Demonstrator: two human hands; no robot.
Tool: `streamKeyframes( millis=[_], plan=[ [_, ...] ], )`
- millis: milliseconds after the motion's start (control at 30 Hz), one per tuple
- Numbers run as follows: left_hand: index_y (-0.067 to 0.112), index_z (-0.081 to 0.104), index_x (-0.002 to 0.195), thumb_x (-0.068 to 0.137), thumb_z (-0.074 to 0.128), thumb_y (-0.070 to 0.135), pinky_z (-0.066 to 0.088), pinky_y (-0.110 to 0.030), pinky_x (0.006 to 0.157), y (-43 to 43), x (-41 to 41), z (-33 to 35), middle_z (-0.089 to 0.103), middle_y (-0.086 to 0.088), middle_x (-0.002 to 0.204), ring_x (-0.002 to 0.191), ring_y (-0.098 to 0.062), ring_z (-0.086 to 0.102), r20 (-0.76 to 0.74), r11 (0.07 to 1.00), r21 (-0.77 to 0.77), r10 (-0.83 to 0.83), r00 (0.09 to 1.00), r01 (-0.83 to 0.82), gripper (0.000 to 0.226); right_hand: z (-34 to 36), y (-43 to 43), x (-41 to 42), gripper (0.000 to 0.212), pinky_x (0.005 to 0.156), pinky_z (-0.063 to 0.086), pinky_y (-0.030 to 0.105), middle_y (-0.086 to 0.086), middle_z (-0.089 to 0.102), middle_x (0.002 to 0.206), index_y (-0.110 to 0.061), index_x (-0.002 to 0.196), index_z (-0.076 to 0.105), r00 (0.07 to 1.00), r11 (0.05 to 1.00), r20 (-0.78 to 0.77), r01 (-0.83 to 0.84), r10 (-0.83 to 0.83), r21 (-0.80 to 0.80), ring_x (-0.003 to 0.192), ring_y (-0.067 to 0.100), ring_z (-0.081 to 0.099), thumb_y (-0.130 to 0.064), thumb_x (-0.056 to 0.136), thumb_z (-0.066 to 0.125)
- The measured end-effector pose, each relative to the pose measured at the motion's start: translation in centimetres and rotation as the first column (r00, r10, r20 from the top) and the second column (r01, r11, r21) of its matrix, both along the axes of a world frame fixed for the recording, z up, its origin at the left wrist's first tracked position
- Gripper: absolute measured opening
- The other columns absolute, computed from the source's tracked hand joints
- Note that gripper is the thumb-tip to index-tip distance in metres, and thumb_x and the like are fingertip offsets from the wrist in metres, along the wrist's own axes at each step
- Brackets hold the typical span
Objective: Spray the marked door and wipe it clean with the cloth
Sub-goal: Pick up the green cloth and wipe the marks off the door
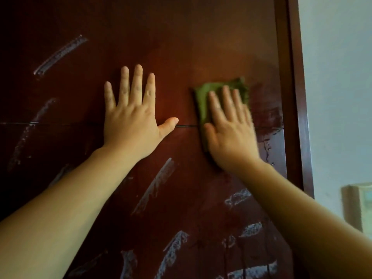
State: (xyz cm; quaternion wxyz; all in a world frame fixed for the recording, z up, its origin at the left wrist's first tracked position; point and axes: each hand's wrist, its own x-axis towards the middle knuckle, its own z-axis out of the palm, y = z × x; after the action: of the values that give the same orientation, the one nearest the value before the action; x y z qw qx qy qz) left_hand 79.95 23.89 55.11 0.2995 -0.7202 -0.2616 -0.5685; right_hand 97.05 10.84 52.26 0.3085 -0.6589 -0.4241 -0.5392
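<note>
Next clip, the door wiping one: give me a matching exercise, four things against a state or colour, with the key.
Things:
1. left hand
2. right hand
3. cloth
4. chalky streaks

States:
A. green, flattened against the door
B. pale, not yet wiped
C. bare palm flat on the door, fingers spread
D. pressing fabric, slightly blurred

Pairs: 1-C, 2-D, 3-A, 4-B
</note>
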Motion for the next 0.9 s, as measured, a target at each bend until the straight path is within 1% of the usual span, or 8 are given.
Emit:
streamKeyframes(
  millis=[67,133,267,333,500,600,733,900],
  plan=[
    [0.013,0.005,0.157,0.086,0.029,0.074,0.004,-0.058,0.120,0.0,0.0,-0.2,0.000,-0.014,0.165,0.153,-0.033,-0.003,0.016,1.000,0.019,0.002,1.000,-0.002,0.097,0.2,1.0,-1.0,0.066,0.122,0.000,0.039,0.003,0.003,0.167,-0.030,0.159,0.008,0.994,0.996,0.105,0.006,0.004,-0.094,0.154,0.025,-0.001,-0.051,0.098,0.024],
    [0.013,0.006,0.157,0.086,0.029,0.074,0.004,-0.059,0.120,0.1,0.0,-0.3,0.000,-0.014,0.165,0.153,-0.033,-0.003,0.021,1.000,0.019,0.007,1.000,-0.007,0.096,2.3,0.6,-0.1,0.065,0.122,0.003,0.040,0.002,0.004,0.167,-0.032,0.159,0.008,0.995,0.998,0.104,0.017,-0.010,-0.069,0.153,0.026,0.004,-0.052,0.099,0.027],
    [0.014,0.002,0.157,0.087,0.026,0.075,0.001,-0.058,0.121,0.1,-0.2,-0.1,-0.004,-0.014,0.165,0.152,-0.033,-0.006,0.000,1.000,0.000,0.017,1.000,-0.017,0.096,3.9,-2.3,4.2,0.065,0.124,0.004,0.047,0.003,-0.002,0.167,-0.030,0.159,0.005,0.966,0.987,-0.259,0.038,0.004,0.159,0.154,0.023,-0.005,-0.049,0.101,0.024],
    [0.013,0.002,0.157,0.087,0.027,0.074,0.001,-0.059,0.120,-0.1,-0.1,-0.1,-0.005,-0.015,0.165,0.152,-0.033,-0.007,-0.004,1.000,0.003,0.016,1.000,-0.016,0.096,1.2,-2.0,3.5,0.066,0.124,0.004,0.048,0.005,-0.003,0.167,-0.027,0.160,0.004,0.940,0.979,-0.342,0.055,0.015,0.195,0.153,0.024,-0.008,-0.047,0.100,0.023],
    [0.014,0.001,0.157,0.088,0.028,0.070,0.001,-0.059,0.120,-0.1,-0.1,0.1,-0.005,-0.014,0.165,0.152,-0.033,-0.008,-0.015,0.999,-0.014,0.034,0.999,-0.034,0.093,-1.8,3.0,-4.2,0.067,0.122,0.002,0.042,0.004,0.005,0.167,-0.029,0.159,0.013,0.999,0.999,-0.010,-0.044,0.044,0.016,0.154,0.026,0.001,-0.050,0.098,0.030],
    [0.013,0.005,0.157,0.095,0.036,0.056,0.003,-0.059,0.121,0.2,-1.3,-0.1,-0.001,-0.013,0.165,0.152,-0.032,-0.006,0.024,0.999,-0.003,-0.048,0.999,0.048,0.081,0.9,2.9,-3.7,0.065,0.122,0.003,0.040,0.002,0.006,0.167,-0.032,0.159,0.011,0.997,0.996,0.063,-0.049,0.053,-0.069,0.153,0.026,0.005,-0.050,0.100,0.032],
    [0.014,0.005,0.157,0.098,0.032,0.053,0.000,-0.058,0.121,0.0,-0.9,-0.2,-0.001,-0.012,0.166,0.152,-0.032,-0.007,0.058,0.999,0.033,-0.037,0.998,0.035,0.076,3.6,-1.6,3.5,0.065,0.124,0.002,0.045,0.003,-0.002,0.167,-0.031,0.159,0.006,0.983,0.995,-0.185,0.024,-0.006,0.094,0.154,0.024,-0.004,-0.049,0.101,0.028],
    [0.015,0.003,0.157,0.098,0.024,0.055,0.002,-0.058,0.122,1.8,-1.8,-2.8,-0.002,-0.013,0.166,0.153,-0.032,-0.006,-0.021,0.998,-0.023,0.061,0.998,-0.061,0.074,-6.2,-1.3,3.5,0.067,0.124,0.002,0.047,0.005,-0.003,0.167,-0.025,0.160,0.004,0.909,0.984,-0.416,0.037,0.040,0.175,0.153,0.024,-0.007,-0.045,0.098,0.022]
  ],
)
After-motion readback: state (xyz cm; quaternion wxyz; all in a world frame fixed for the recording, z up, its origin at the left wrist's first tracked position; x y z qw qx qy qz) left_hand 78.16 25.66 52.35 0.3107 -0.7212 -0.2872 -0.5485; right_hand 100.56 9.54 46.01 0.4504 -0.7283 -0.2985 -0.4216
